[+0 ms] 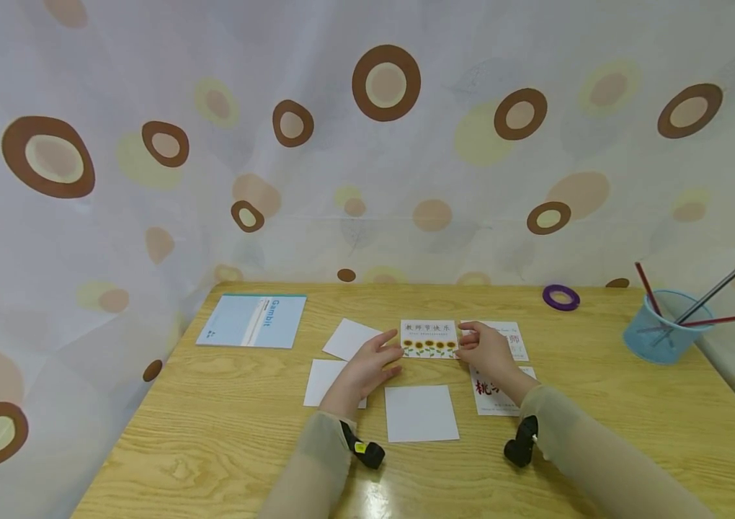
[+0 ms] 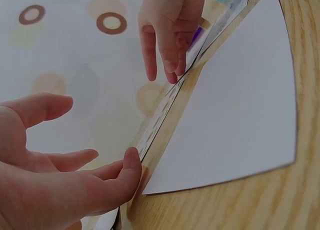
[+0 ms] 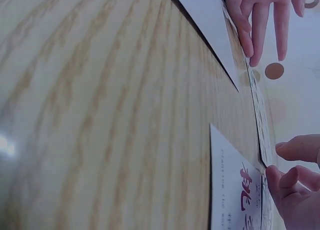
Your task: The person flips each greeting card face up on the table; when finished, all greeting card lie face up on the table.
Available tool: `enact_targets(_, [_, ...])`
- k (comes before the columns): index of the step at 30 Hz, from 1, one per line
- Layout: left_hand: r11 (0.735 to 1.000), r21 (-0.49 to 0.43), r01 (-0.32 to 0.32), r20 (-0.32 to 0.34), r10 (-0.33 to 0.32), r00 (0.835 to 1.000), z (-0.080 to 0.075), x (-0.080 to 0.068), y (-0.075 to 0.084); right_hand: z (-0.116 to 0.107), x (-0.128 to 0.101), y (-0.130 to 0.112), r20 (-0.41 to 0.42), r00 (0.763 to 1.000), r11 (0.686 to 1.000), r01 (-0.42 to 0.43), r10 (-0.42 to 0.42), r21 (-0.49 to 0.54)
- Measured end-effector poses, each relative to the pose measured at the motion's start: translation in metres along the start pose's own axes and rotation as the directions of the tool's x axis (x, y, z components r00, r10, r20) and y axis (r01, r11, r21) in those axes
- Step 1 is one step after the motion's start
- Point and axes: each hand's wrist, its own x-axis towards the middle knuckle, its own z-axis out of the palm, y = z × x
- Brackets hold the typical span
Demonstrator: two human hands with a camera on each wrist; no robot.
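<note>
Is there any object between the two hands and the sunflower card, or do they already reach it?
Nothing visible stands between them. The left hand touches the left edge of the sunflower card with its fingers, and the right hand touches its right edge. The other cards lie flat on the table around it, not between.

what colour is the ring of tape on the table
Purple; the ring of tape shows best in the head view.
</note>
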Motion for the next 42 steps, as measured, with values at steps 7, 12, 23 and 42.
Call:
enact_targets(7, [0.999,0.046,0.011,-0.004,-0.011,1.000,-0.002,-0.007,0.004,-0.003,-0.003,-0.001,0.008,1.000,1.000,0.000,0.000,0.008])
enact_targets(12, [0.996,0.090,0.014,0.017,-0.016,1.000,-0.006,-0.013,0.009,-0.005,-0.006,-0.005,0.024,1.000,1.000,0.004,-0.005,0.021])
enact_targets(23, [0.940,0.338,-0.040,0.071,0.017,0.997,-0.017,-0.035,0.013,-0.006,-0.030,-0.006,0.095,0.993,0.997,0.069,-0.073,0.048])
enact_targets(42, [0.778,0.610,-0.149,0.175,0.052,0.983,-0.014,-0.064,0.002,-0.006,-0.065,0.000,0.195,0.931,0.948,0.317,-0.308,-0.018])
